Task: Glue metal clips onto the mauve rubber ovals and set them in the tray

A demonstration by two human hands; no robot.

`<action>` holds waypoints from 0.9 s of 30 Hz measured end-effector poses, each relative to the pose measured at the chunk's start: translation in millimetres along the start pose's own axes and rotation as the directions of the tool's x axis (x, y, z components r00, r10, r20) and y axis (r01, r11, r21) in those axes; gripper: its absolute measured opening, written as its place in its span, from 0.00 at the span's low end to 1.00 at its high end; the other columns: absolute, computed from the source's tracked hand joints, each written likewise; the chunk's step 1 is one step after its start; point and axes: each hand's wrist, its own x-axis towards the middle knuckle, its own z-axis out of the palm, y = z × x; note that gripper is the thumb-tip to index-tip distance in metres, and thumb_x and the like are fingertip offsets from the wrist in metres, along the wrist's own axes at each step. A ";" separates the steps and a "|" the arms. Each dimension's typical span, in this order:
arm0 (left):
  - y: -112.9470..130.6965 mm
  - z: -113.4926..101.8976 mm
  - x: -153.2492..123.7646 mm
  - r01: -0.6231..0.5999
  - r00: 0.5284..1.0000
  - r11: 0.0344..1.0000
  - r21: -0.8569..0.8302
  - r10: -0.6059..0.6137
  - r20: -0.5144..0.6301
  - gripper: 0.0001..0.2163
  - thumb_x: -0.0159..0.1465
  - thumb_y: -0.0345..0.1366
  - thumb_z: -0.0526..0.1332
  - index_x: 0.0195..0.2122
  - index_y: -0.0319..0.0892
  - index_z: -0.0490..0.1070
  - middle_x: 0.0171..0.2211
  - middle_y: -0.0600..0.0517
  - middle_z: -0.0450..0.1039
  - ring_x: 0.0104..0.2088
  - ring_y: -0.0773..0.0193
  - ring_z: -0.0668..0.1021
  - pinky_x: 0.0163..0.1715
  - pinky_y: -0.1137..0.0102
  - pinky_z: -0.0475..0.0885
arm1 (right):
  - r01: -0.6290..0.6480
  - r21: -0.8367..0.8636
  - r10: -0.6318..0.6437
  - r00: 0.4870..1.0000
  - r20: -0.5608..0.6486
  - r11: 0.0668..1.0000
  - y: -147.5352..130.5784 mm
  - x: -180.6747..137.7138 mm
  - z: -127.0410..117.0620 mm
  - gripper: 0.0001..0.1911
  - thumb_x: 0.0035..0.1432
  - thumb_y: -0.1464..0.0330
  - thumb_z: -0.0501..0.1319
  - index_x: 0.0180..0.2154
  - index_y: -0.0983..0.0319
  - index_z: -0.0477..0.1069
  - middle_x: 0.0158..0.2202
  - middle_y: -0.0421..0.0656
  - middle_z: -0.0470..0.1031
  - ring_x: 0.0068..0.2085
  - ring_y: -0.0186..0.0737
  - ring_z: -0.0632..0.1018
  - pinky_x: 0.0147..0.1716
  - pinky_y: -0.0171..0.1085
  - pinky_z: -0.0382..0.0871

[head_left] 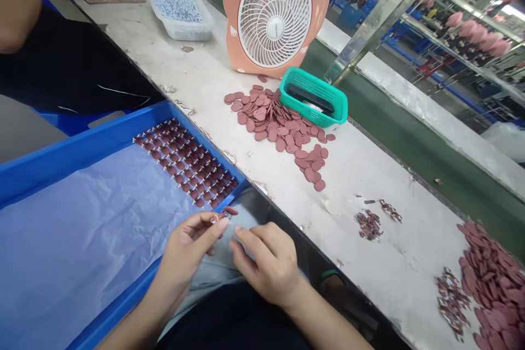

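Note:
My left hand (191, 246) pinches a small dark-red oval piece (228, 211) at the near corner of a blue tray (53, 156). My right hand (268, 262) rests beside it over my lap, fingers curled and pointing at the left fingertips; I see nothing in it. The tray is lined with pale blue paper (82, 229). At the tray's far right end, rows of finished red pieces (186, 161) lie packed together. Loose red oval discs (279, 126) lie heaped on the white bench beyond.
A pink desk fan (274, 13) and a green basket (315, 97) stand at the bench's far edge. Another heap of red discs (492, 279) and small dark clips (369, 224) lie to the right. A white tub (178, 11) sits farther left. Another person's dark sleeve (61, 60) is at upper left.

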 end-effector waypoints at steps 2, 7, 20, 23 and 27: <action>-11.6 -22.3 20.3 0.007 0.998 0.979 0.202 0.006 -0.065 0.18 0.57 0.54 0.66 0.37 0.44 0.73 0.38 0.47 0.81 0.39 0.53 0.81 0.29 0.69 0.75 | 0.016 0.021 -0.016 1.000 0.022 1.000 1.1 -5.5 -7.9 0.10 0.62 0.73 0.62 0.46 0.65 0.74 0.28 0.43 0.77 0.25 0.37 0.75 0.24 0.36 0.69; -46.6 -64.9 74.0 0.044 0.994 0.846 0.531 0.015 -0.107 0.15 0.54 0.50 0.67 0.34 0.44 0.77 0.35 0.45 0.83 0.40 0.45 0.81 0.41 0.60 0.73 | -0.071 -0.016 0.071 0.997 0.010 0.997 14.7 -27.1 -19.9 0.11 0.61 0.76 0.62 0.45 0.63 0.74 0.28 0.43 0.76 0.26 0.37 0.75 0.24 0.36 0.71; -82.9 -56.2 107.6 -0.073 0.997 0.558 0.827 0.011 0.080 0.14 0.67 0.46 0.63 0.47 0.41 0.75 0.41 0.48 0.78 0.40 0.55 0.80 0.44 0.55 0.75 | -0.137 -0.049 0.138 0.990 0.022 0.989 24.1 -40.3 -19.3 0.09 0.62 0.77 0.61 0.44 0.64 0.75 0.28 0.43 0.76 0.26 0.37 0.75 0.25 0.36 0.72; -89.8 -56.3 109.4 -0.104 0.995 0.563 0.820 0.062 0.084 0.15 0.68 0.47 0.61 0.45 0.41 0.76 0.40 0.51 0.78 0.42 0.52 0.81 0.42 0.57 0.75 | -0.141 -0.047 0.142 0.989 0.030 0.989 26.4 -42.6 -19.2 0.09 0.62 0.78 0.62 0.44 0.65 0.75 0.28 0.44 0.76 0.27 0.37 0.75 0.26 0.37 0.72; -96.8 -52.2 115.6 -0.077 0.997 0.497 0.864 0.030 0.072 0.12 0.68 0.44 0.62 0.45 0.41 0.75 0.42 0.48 0.78 0.39 0.57 0.80 0.41 0.58 0.77 | -0.142 -0.049 0.143 0.989 0.034 0.989 28.4 -46.8 -19.2 0.11 0.61 0.78 0.63 0.46 0.66 0.74 0.29 0.44 0.75 0.28 0.38 0.75 0.27 0.37 0.72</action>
